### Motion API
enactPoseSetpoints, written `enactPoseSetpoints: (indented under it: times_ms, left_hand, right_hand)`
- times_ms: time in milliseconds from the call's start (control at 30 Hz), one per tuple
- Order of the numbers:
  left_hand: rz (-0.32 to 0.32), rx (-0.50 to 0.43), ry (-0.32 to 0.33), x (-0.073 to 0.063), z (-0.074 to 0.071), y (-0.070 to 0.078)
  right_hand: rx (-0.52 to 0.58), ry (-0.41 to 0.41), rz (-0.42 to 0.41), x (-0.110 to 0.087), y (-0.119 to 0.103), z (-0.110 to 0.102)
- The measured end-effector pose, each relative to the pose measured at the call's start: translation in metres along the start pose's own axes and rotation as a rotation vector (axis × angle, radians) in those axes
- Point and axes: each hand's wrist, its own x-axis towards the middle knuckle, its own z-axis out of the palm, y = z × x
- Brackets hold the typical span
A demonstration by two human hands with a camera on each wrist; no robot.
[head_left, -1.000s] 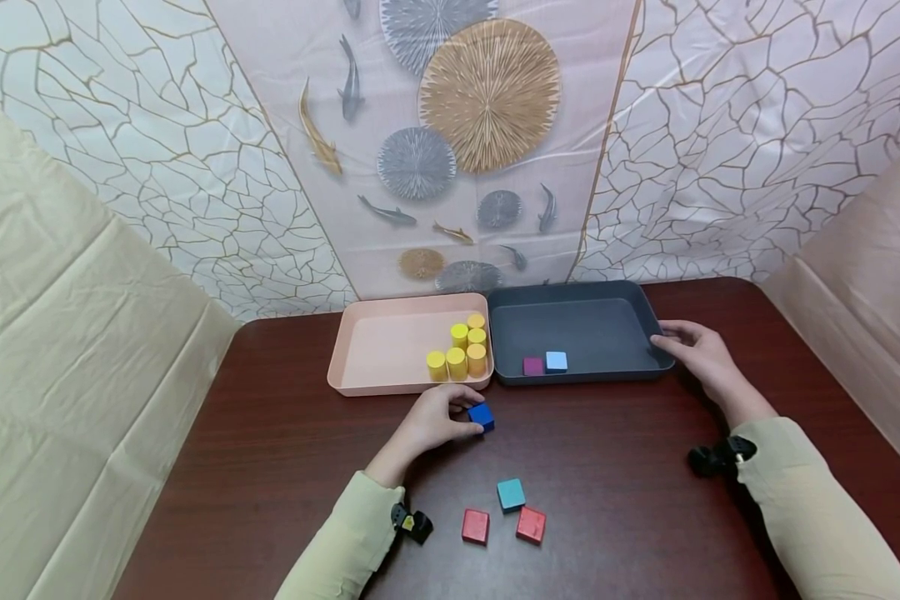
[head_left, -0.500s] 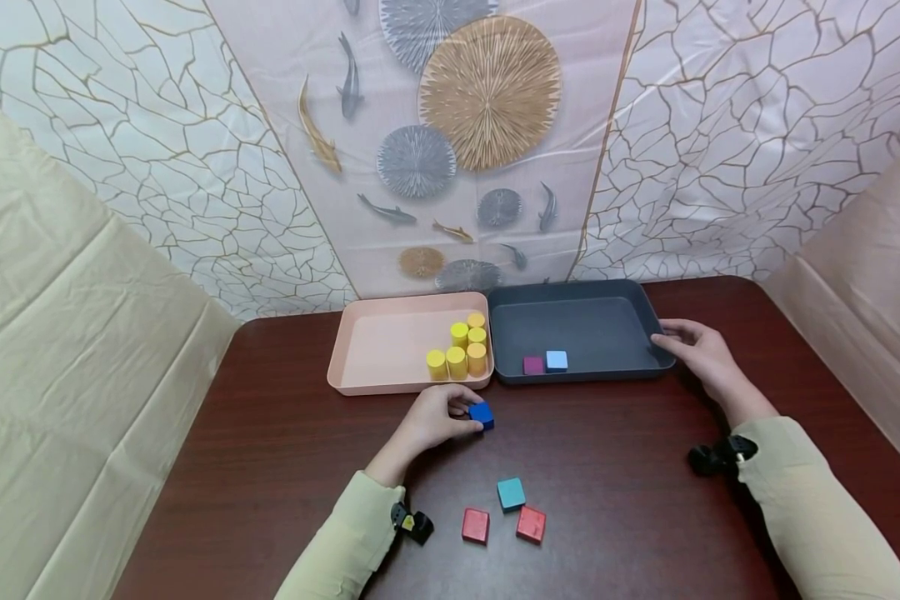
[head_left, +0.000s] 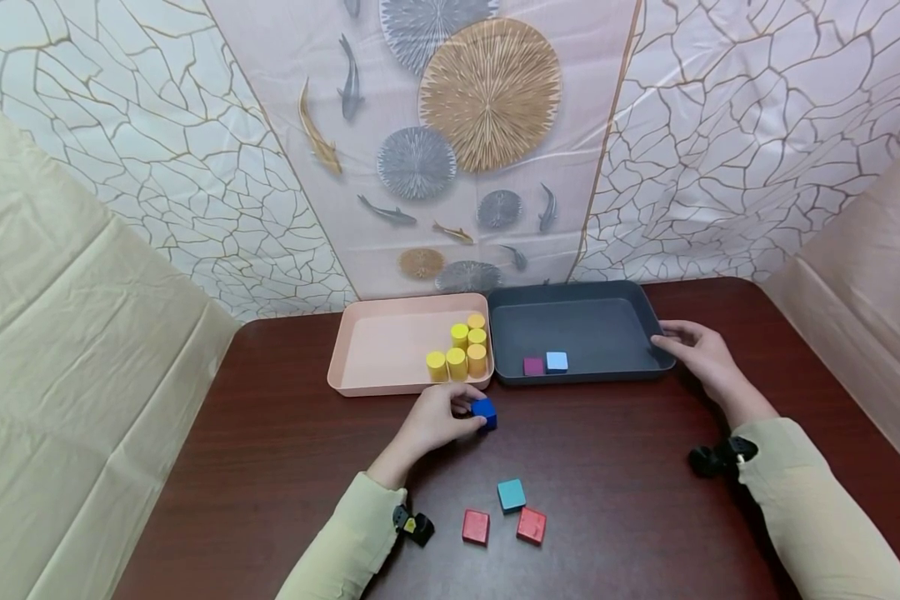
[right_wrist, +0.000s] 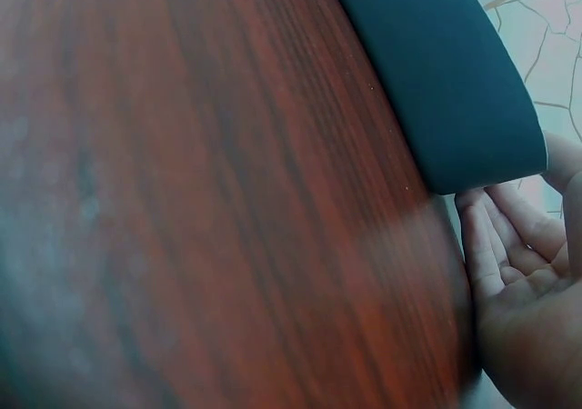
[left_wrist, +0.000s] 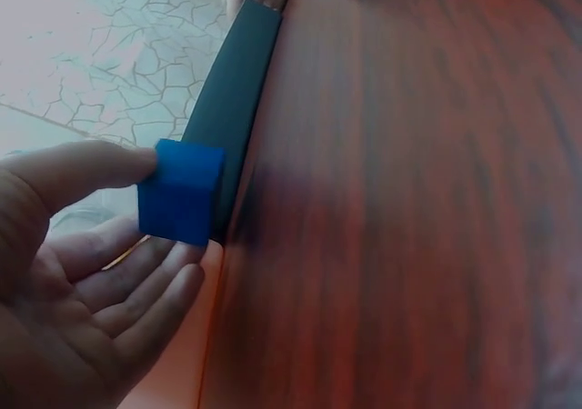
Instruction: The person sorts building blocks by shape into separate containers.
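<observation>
Blue and square-edged, a cube point(head_left: 485, 413) is resting in the grip of the left hand point(head_left: 437, 418), which is pinching it between thumb and fingers, the hand half open and the fingers loosely bent. It is holding the cube over the near side of the table point(head_left: 607, 467), just in front of the pink tray point(head_left: 382, 342). The right hand point(head_left: 701, 354) is gripping the right end of the dark tray point(head_left: 600, 325) — its thumb is lying at the rim while the fingers are touching the wall from outside. Inside that tray, a purple block point(head_left: 532, 367) and a pale blue block point(head_left: 557, 362) are sitting side by side. Yellow cylinders point(head_left: 457, 363) are standing along the pink tray's right side. Nearer the person, a teal block point(head_left: 511, 495) and two red blocks point(head_left: 476, 527) are lying on the table.
</observation>
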Motion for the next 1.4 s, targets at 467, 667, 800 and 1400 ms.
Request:
enactPoseSetpoints:
  times_ms: [467, 667, 800, 1400]
  left_hand:
    - [0.066, -0.066, 0.134, 0.003, 0.003, 0.008]
    - [0.096, -0.082, 0.193, 0.002, 0.003, 0.011]
    - [0.118, -0.089, 0.221, 0.004, 0.006, 0.013]
    - [0.196, -0.142, 0.248, 0.018, 0.020, 0.023]
  right_hand:
    - [0.008, 0.003, 0.003, -0.001, -0.002, 0.001]
    - [0.007, 0.004, -0.003, -0.001, -0.002, 0.000]
    - [0.003, 0.007, -0.002, -0.001, -0.001, 0.001]
    - [-0.010, 0.009, 0.006, 0.002, 0.001, 0.000]
